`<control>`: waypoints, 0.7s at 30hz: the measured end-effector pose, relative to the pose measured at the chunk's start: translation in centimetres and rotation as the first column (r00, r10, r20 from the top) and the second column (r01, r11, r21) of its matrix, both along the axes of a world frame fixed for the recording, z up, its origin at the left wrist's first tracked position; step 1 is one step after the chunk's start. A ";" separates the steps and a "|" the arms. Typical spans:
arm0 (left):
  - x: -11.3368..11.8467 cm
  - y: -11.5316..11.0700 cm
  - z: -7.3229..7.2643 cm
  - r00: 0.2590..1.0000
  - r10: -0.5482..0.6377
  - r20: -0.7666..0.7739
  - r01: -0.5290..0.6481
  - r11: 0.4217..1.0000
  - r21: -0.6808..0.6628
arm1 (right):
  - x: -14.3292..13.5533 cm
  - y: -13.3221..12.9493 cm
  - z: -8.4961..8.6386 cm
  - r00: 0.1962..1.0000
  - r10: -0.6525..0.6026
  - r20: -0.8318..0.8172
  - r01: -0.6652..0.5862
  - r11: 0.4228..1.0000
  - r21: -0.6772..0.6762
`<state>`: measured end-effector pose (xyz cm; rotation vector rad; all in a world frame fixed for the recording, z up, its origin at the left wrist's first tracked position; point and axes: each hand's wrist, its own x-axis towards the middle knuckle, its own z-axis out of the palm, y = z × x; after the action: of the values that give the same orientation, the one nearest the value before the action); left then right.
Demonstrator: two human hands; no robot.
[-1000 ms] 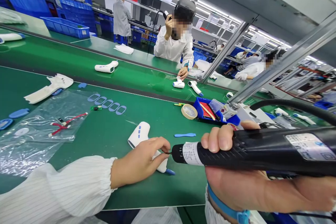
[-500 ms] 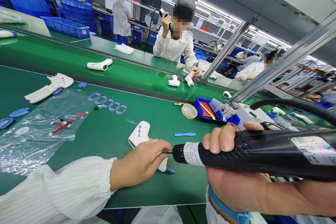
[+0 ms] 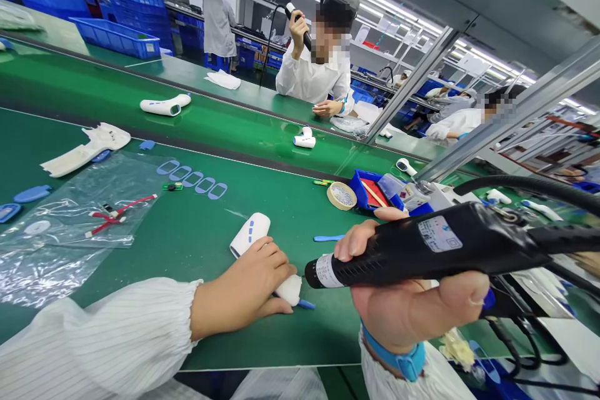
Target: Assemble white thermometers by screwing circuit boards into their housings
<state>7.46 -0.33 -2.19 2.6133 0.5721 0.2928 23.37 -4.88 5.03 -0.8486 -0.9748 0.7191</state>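
My left hand [image 3: 248, 287] is wrapped over the handle of a white forehead thermometer [image 3: 253, 232] that lies on the green mat; its head with blue buttons shows beyond my fingers. A blue piece [image 3: 307, 304] sticks out at the handle's end. My right hand [image 3: 403, 306] grips a black electric screwdriver [image 3: 398, 250], held nearly level. Its thin bit points left and meets the end of the handle; whether it sits in a screw is too small to tell. A blue strip [image 3: 328, 238] lies behind the screwdriver's tip.
Tape roll [image 3: 342, 195] and blue parts bin [image 3: 370, 187] stand at the back right. At left lie a plastic bag [image 3: 60, 262] with red wires, a white shell [image 3: 89, 149] and blue frames [image 3: 205, 184]. Beyond runs a green conveyor [image 3: 234, 128] with thermometers; a co-worker [image 3: 314, 69] sits across.
My left hand has shifted from pinching near the bit to wrapping around the handle. The screwdriver's body has swung in my right hand. Thermometers on the conveyor have slid left.
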 end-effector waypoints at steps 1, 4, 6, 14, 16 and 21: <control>0.0 0.0 0.0 1.000 0.001 0.006 -0.001 1.000 -0.001 | 0.0 0.0 -0.1 1.000 -0.002 0.004 0.002 1.000 -0.004; 0.1 0.0 0.1 1.000 0.002 0.027 -0.002 1.000 0.003 | -0.1 0.1 -0.3 1.000 0.008 0.027 -0.008 1.000 -0.004; 0.1 0.1 0.1 0.999 0.003 0.037 -0.003 1.000 0.006 | -0.2 0.2 -0.6 0.999 0.021 0.033 -0.020 1.000 -0.014; 0.3 0.1 0.1 0.999 0.007 0.054 -0.006 1.000 -0.023 | -0.5 1.3 -1.0 0.993 0.109 0.043 -0.109 0.994 -0.003; 0.2 0.1 0.2 0.999 0.009 0.052 -0.007 1.000 -0.022 | -0.5 1.4 -1.0 0.990 0.136 0.042 -0.135 0.991 -0.016; 0.3 0.2 0.4 1.000 -0.001 -0.001 0.001 1.000 -0.017 | -0.3 1.5 -0.9 0.968 0.251 0.002 -0.251 0.967 -0.049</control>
<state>7.77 -0.11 -1.82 2.5975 0.5709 0.2847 23.04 -3.34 4.09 -0.7773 -1.0878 0.9599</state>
